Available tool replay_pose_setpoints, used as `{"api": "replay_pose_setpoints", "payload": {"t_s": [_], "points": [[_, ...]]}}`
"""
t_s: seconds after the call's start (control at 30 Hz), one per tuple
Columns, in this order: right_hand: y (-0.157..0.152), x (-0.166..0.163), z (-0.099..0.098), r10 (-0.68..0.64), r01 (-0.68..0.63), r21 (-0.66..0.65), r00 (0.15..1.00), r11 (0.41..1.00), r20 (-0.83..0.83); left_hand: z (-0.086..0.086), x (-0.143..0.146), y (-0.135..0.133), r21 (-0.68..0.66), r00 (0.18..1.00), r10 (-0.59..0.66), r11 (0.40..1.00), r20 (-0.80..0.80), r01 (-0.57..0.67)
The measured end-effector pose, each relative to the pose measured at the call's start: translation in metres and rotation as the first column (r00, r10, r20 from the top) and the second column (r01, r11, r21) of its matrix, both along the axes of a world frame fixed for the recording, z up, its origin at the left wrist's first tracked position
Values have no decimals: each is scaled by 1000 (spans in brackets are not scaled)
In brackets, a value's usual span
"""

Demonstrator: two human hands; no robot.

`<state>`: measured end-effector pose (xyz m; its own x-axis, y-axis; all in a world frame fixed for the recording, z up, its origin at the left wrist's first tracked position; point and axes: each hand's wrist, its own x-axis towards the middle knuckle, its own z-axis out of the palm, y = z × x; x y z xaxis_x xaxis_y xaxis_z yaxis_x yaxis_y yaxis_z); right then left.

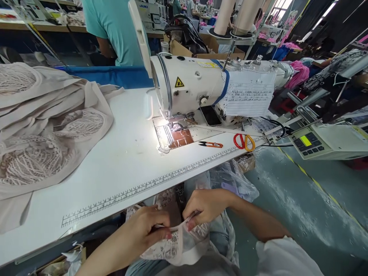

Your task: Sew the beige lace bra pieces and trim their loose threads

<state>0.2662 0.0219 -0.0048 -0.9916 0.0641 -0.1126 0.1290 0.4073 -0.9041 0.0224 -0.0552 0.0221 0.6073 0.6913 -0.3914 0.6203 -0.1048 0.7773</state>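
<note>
Below the table's front edge, over the lap, my left hand (pixel 149 226) and my right hand (pixel 202 209) pinch the upper edge of a pale pink lace garment piece (pixel 181 245). A short stretch of that edge runs between the two hands. The lace hangs down from it, with a plain seam strip in its middle. Thumbs press against the fabric from the near side, and the fingertips behind it are hidden. Above and beyond the hands stands a white sewing machine (pixel 189 82), its lamp lit over the needle area.
A pile of beige lace garments (pixel 54 130) covers the table's left side. Orange thread snips (pixel 211 144) and scissors with red and yellow handles (pixel 244 142) lie right of the needle plate. A phone (pixel 211 115) rests under the machine arm. A control panel (pixel 324 142) juts out at right.
</note>
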Motion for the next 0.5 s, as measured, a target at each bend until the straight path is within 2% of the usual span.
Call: {"api": "replay_pose_setpoints", "payload": {"t_s": [0.1,0.17,0.3,0.4,0.5], "points": [[4,7,8,22,-22,5,997,1000,69,-4,-1,3,-38,1000,17,999,6,-16],[2,8,8,-23,22,18,995,1000,100,-5,-1,4,-58,1000,15,998,15,-14],[-1,4,6,-124,124,-31,992,992,-6,-5,-2,6,-61,998,60,996,31,-58],[-2,3,5,-120,106,-149,989,983,-91,-7,-6,9,-66,982,78,996,173,-67],[-1,6,4,-199,193,-262,980,946,5,-13,-11,12,-115,929,131,989,345,-97]]}}
